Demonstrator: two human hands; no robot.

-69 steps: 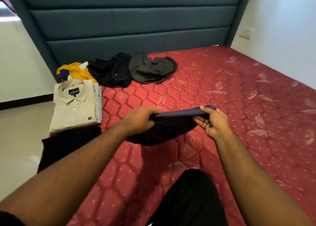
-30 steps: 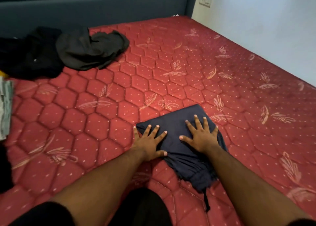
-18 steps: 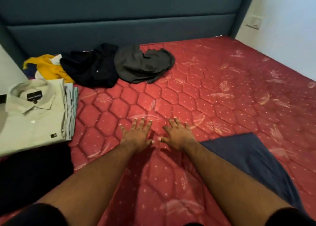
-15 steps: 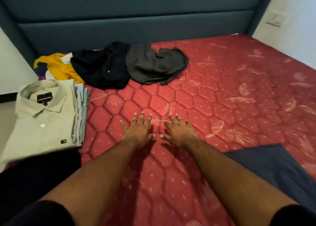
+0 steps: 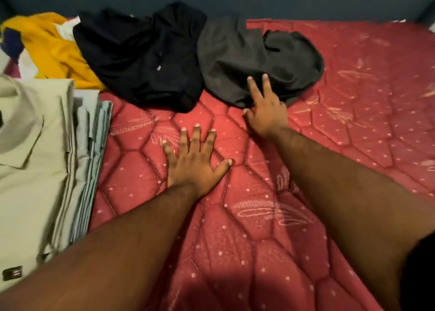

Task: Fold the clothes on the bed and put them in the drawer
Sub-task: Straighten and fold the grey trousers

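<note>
Nearest me, my left hand (image 5: 193, 160) lies flat, fingers spread, on the mattress (image 5: 259, 216). Beyond it, my right hand (image 5: 266, 113) has left the folded navy piece, now out of view, and touches the grey garment (image 5: 247, 59), fingers straight, gripping nothing yet.

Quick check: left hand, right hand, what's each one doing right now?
Left hand: open, flat on the mattress.
Right hand: open, fingers touching the grey garment.

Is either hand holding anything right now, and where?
Nothing is held. The left hand lies flat on the mattress; the right hand's straight fingers touch the grey garment's near edge.
</note>
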